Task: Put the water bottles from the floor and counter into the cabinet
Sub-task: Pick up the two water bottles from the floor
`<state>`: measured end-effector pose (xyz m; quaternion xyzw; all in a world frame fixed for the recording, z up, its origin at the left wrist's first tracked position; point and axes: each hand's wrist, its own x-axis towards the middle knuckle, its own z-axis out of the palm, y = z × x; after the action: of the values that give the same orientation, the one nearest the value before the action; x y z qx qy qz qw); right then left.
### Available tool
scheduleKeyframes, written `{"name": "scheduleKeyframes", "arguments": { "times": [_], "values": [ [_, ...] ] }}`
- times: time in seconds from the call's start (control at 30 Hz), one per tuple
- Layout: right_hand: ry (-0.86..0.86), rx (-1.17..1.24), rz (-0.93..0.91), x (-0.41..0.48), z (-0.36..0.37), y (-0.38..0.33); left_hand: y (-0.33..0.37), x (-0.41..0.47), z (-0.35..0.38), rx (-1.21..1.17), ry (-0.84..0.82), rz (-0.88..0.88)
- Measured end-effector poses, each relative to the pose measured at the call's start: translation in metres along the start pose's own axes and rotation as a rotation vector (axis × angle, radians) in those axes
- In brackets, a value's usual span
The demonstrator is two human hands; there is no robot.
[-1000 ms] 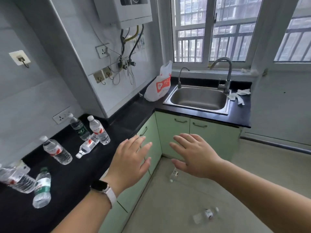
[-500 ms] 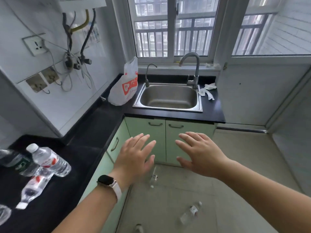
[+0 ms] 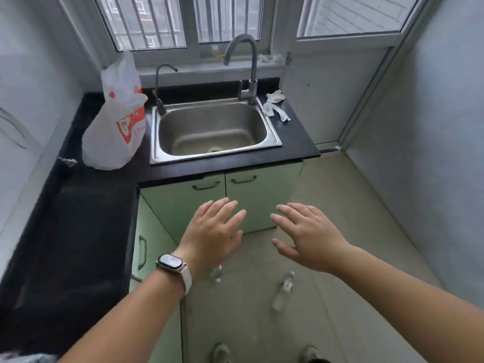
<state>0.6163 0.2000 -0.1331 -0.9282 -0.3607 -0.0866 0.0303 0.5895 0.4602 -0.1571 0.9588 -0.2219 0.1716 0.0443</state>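
two water bottles lie on the floor (image 3: 340,231) between your shoes (image 3: 221,352) and the cabinet (image 3: 183,205) under the sink (image 3: 273,142). the nearer bottle (image 3: 283,292) is on its side, below your right hand (image 3: 309,234). the second bottle (image 3: 216,274) is half hidden behind your left hand (image 3: 212,231) and its wrist. no bottle shows on the stretch of counter (image 3: 86,231) in view.

the main risk is underfoot. both bottles are clear, lie on a pale floor and look free to roll, so a step forward could kick one away or turn your foot. both cabinet doors are closed, and the second bottle lies near them, so a door swung open might knock it aside. if you pick a bottle up first, you will probably have only one hand left for a handle (image 3: 206,185).

both hands hover palm down with fingers spread and straight. they are apart from each other, in front of the doors and above the floor. neither holds or touches anything.
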Motion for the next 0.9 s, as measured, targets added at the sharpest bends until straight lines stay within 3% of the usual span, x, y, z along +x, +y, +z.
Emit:
{"name": "scheduleKeyframes", "arguments": {
  "times": [0.13, 0.4, 0.6, 0.9],
  "values": [
    [-0.069, 0.028, 0.061, -0.012, 0.039, 0.007, -0.007, 0.009, 0.044, -0.032, -0.058, 0.111],
    [-0.154, 0.175, 0.191, -0.031, 0.142, 0.044, 0.002, 0.018, 0.146, -0.112, -0.171, 0.097],
    [-0.197, 0.318, 0.257, -0.056, 0.263, 0.076, 0.022, 0.005, 0.263, -0.167, -0.254, -0.008],
    [-0.279, 0.332, 0.350, -0.106, 0.472, 0.085, 0.043, -0.058, 0.476, -0.185, -0.409, -0.013]
  ]
}}
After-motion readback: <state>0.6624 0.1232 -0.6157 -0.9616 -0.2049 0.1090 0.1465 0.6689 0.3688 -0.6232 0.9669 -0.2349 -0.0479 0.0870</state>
